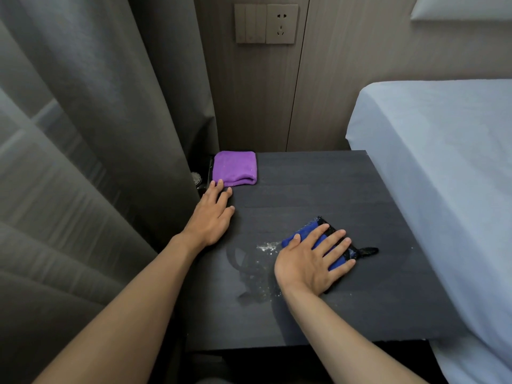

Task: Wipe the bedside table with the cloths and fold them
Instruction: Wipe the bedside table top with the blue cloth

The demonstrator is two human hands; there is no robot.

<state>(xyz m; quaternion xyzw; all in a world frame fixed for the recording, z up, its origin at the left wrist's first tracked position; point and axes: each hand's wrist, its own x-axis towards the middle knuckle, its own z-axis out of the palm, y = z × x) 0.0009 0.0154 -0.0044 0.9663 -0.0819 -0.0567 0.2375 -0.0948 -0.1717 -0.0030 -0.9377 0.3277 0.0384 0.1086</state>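
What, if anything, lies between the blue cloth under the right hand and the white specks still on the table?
Nothing visible. The blue cloth, flat under the right hand, sits just right of the white specks; only bare bedside table separates them. The purple cloth lies far off by the left hand.

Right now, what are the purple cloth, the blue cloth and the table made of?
The purple cloth looks like soft microfibre or terry: fuzzy, matte, plump at the fold. The blue cloth under the right hand seems similar fabric with a darker black edging, but it is mostly covered. The table looks like dark painted or laminated wood: flat, matte, with faint grain lines and wipe streaks.
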